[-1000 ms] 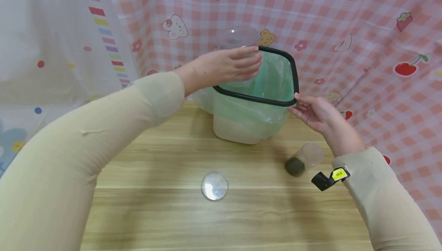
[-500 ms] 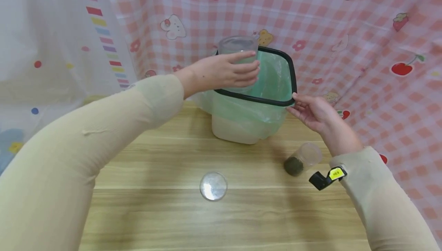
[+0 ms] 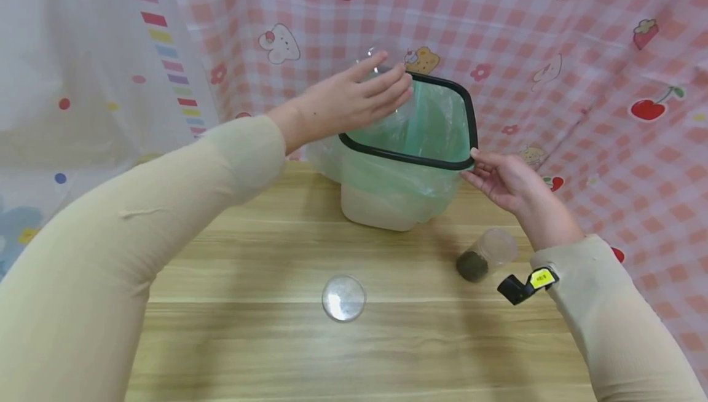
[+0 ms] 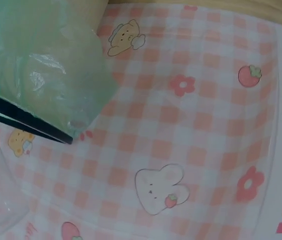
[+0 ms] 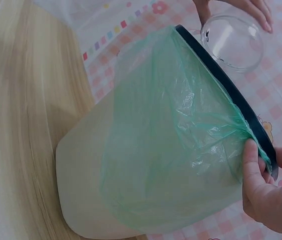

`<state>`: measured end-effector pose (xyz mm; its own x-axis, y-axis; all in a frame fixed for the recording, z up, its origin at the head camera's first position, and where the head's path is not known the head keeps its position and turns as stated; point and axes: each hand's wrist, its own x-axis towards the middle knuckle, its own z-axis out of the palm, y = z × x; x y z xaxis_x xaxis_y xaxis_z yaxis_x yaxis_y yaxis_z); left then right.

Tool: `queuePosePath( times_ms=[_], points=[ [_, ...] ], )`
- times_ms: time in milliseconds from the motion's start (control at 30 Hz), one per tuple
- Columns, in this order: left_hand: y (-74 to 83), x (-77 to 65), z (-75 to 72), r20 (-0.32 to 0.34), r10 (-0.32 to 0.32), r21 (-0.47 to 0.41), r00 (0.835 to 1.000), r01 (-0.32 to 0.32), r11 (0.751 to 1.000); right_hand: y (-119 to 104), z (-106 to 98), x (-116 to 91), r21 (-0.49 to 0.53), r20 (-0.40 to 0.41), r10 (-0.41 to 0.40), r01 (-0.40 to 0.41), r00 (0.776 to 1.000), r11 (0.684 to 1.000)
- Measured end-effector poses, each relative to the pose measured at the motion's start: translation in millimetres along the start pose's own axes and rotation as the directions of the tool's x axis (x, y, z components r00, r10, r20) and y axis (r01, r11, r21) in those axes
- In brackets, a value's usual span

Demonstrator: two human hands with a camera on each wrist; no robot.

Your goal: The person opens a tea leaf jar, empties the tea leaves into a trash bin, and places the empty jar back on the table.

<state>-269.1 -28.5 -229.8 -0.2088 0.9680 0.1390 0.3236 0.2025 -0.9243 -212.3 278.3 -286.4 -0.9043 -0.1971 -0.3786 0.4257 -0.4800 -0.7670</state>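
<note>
Touching left hand (image 3: 348, 99), clear jar (image 5: 233, 44) apparently sits underneath.

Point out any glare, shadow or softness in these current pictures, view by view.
Head view: a bright glare spot on the clear disc, soft shadows across the wooden table; left wrist view: dim and rather soft, with small white glints on the green bag; right wrist view: sharp glints along the bag's creases, with highlights on the clear container.
</note>
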Motion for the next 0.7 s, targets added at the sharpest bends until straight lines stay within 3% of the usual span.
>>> queuePosePath(
  times_ms=[167, 300, 433, 533, 700],
  points=[
    [0.7, -8.3, 1.3, 0.036, -0.138, -0.164, 0.99, 0.142, 0.976, -0.3, 0.1, 0.0, 0.001, 0.005, -0.003, 0.003, 1.0, 1.0],
    [2.9, -13.8, 4.9, 0.015, -0.254, -0.295, 0.967, 0.247, 0.923, -0.4, -0.1, 0.4, -0.002, 0.006, -0.002, 0.002, 1.0, 1.0],
    [2.9, -18.5, 6.3, 0.014, -0.328, -0.383, 0.945, 0.308, 0.871, -0.4, -0.7, 0.5, 0.004, 0.018, -0.004, 0.004, 1.0, 1.0],
    [3.4, -22.6, 6.0, 0.045, -0.38, -0.447, 0.924, 0.359, 0.819, -0.2, -0.7, 0.4, 0.009, 0.023, -0.006, 0.006, 1.0, 1.0],
    [8.6, -28.9, 7.6, 0.042, -0.504, -0.524, 0.863, 0.448, 0.724, 0.3, -0.9, 0.4, 0.014, 0.019, -0.002, 0.002, 1.0, 1.0]
  ],
)
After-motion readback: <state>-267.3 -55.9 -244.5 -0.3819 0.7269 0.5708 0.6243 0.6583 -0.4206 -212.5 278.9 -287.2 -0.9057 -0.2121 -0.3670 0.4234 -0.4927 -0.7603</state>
